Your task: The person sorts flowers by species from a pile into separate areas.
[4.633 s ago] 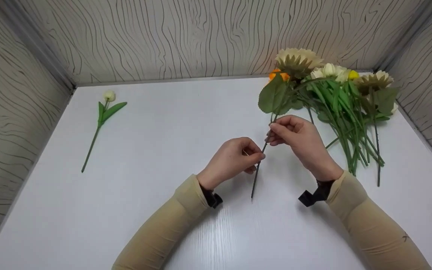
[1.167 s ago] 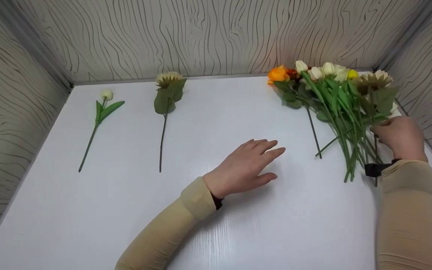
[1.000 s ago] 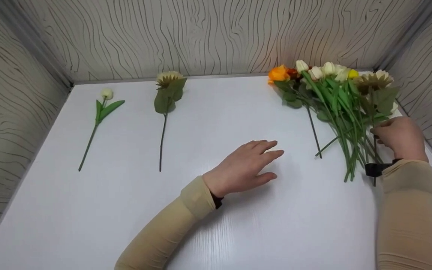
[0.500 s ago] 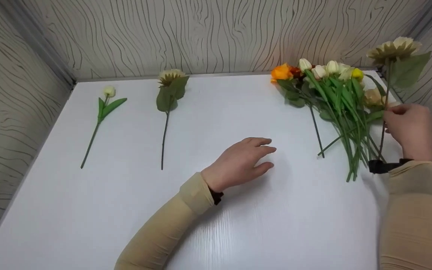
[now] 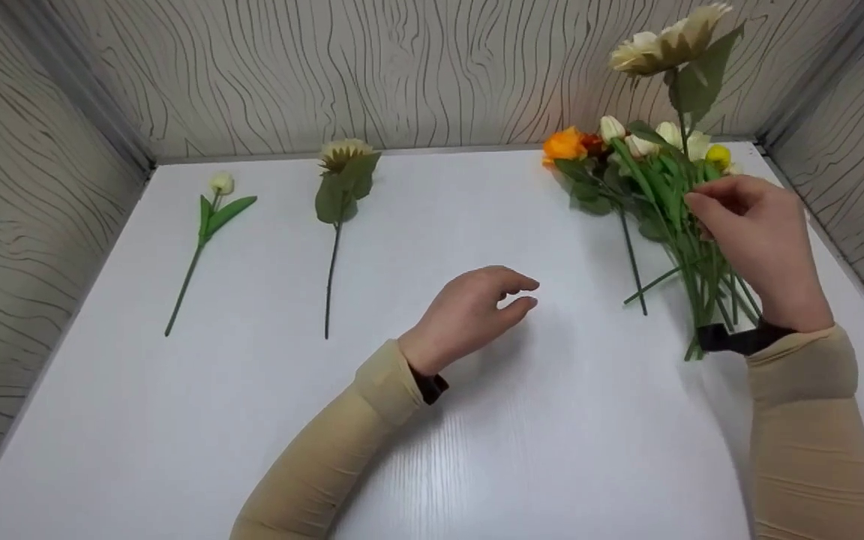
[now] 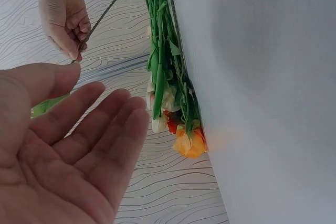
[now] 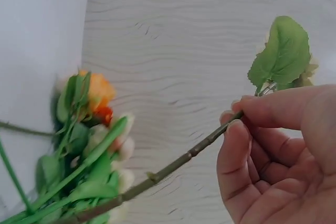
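Note:
My right hand point(image 5: 758, 244) pinches the stem of a cream sunflower point(image 5: 668, 49) between thumb and fingertips, its head raised above the flower pile. The right wrist view shows that knobbly stem point(image 7: 173, 167) running through the pinch, with a broad green leaf point(image 7: 283, 51) beyond it. Nothing is in my left hand point(image 5: 469, 315), which hovers over the middle of the table with relaxed fingers and the thumb apart; its palm faces the left wrist camera. Towards the back of the table lies a second cream sunflower point(image 5: 343, 180), and left of it a white tulip point(image 5: 207, 217).
The pile of flowers at the back right holds white tulips point(image 5: 612, 129), an orange flower point(image 5: 565, 146) and a yellow bloom point(image 5: 717, 156), their green stems point(image 5: 691, 300) pointing towards me. A wood-grain patterned wall point(image 5: 402, 75) rises behind the white table point(image 5: 177, 435).
One cream sunflower came to rest right of the lone tulip. My right hand then lifted another from the pile's right side and moved it leftward. My left hand's fingers drew closer together.

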The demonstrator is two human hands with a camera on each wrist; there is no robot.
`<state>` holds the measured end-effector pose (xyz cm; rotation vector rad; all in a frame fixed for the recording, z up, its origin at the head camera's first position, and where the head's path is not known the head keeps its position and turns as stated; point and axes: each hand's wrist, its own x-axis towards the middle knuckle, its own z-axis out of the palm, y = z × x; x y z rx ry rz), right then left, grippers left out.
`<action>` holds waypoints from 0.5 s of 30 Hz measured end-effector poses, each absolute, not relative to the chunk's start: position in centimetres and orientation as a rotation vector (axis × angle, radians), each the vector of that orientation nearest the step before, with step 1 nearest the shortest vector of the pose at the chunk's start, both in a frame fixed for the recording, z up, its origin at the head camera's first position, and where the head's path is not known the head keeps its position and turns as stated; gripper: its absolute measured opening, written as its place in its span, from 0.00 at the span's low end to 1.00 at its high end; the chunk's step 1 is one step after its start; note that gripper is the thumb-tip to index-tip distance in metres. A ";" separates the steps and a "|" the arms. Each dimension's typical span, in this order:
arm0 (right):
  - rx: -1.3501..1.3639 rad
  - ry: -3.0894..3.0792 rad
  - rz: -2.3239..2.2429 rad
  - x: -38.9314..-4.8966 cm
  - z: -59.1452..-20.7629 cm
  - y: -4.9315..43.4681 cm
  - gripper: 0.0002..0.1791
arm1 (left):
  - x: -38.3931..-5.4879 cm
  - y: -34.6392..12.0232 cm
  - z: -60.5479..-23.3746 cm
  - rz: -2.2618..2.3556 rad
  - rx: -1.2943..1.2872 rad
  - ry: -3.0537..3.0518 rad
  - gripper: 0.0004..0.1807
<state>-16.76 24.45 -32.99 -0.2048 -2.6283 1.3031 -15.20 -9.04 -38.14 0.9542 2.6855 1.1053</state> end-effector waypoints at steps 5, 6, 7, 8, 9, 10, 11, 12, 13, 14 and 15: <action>-0.115 -2.571 1.407 -16.2 -32.5 21.8 0.20 | -15.2 -9.0 -37.9 1.269 0.904 2.591 0.13; -0.094 -2.543 1.495 -16.2 -32.5 21.2 0.20 | -15.3 -9.0 -37.8 1.311 0.881 2.563 0.13; -0.069 -2.509 1.586 -16.3 -32.5 20.6 0.20 | -15.3 -9.0 -37.7 1.349 0.861 2.535 0.13; -0.036 -2.470 1.681 -16.4 -32.5 19.9 0.20 | -15.4 -9.0 -37.7 1.384 0.837 2.508 0.13; 0.001 -2.436 1.758 -16.6 -32.4 19.2 0.20 | -15.4 -9.0 -37.6 1.410 0.814 2.489 0.14; 0.033 -2.397 1.840 -16.7 -32.4 18.4 0.20 | -15.5 -9.0 -37.6 1.431 0.793 2.473 0.14; 0.070 -2.352 1.919 -16.9 -32.4 17.7 0.20 | -15.5 -9.0 -37.5 1.453 0.769 2.458 0.14; 0.112 -2.307 1.990 -17.0 -32.4 17.0 0.19 | -15.5 -9.1 -37.5 1.474 0.745 2.443 0.15; 0.154 -2.280 2.030 -17.2 -32.5 16.3 0.19 | -15.6 -9.1 -37.5 1.490 0.726 2.430 0.15; 0.194 -2.255 2.069 -17.3 -32.5 15.6 0.19 | -15.6 -9.1 -37.5 1.503 0.709 2.422 0.16; 0.225 -2.240 2.097 -17.4 -32.6 15.0 0.19 | -15.6 -9.1 -37.5 1.513 0.697 2.416 0.16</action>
